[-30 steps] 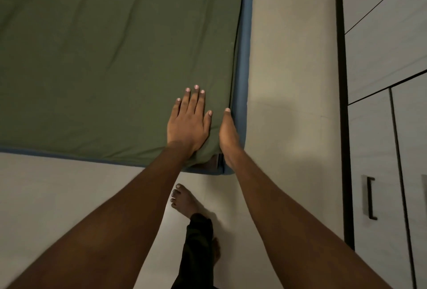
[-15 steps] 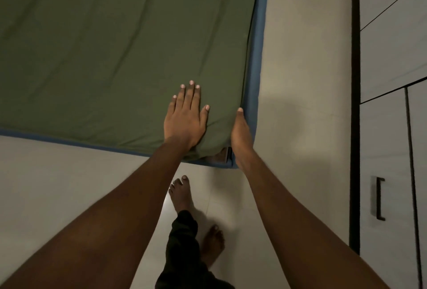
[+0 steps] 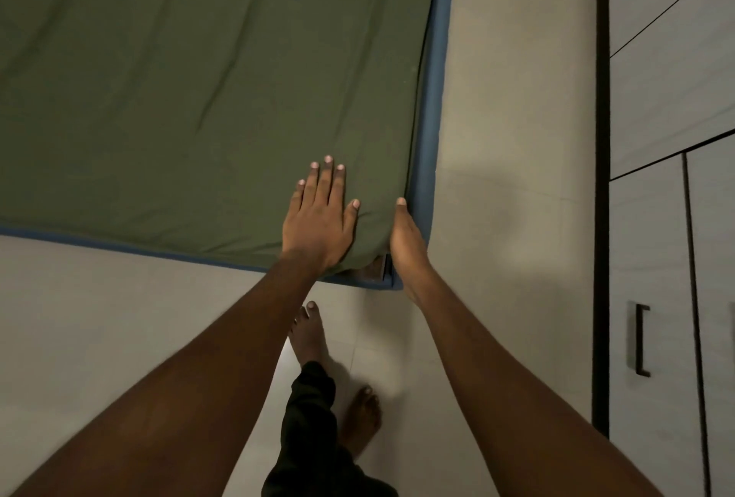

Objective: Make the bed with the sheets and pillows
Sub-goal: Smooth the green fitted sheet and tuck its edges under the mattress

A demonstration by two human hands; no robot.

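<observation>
"Green sheet [image 3: 199, 99], where's it sit?"

"Spread over the bed top, covers it out to the blue bed edge [image 3: 432, 130] on the near and right sides. Few soft creases. At the near right corner it wraps down, a brownish bit shows under it, can't tell what."

"Left hand [image 3: 318, 226]?"

"Flat on the sheet just inside that corner, palm down, fingers straight and close together, thumb out to the right. Holds nothing."

"Right hand [image 3: 407, 242]?"

"Edge-on against the right side of the same corner, between sheet and blue edge. Thumb tip points up along the side. Fingers hidden behind the hand, so can't tell if it's gripping cloth or only pressing."

"Hands touching?"

"No, apart, sheet corner between them."

"Around the bed?"

"Pale tiled floor [image 3: 509, 218]. Two bare feet [image 3: 310, 333] below the corner, dark trouser leg [image 3: 310, 417] over them. Pale wardrobe [image 3: 668, 99] at far right, dark handle [image 3: 641, 339] on one door."
</observation>
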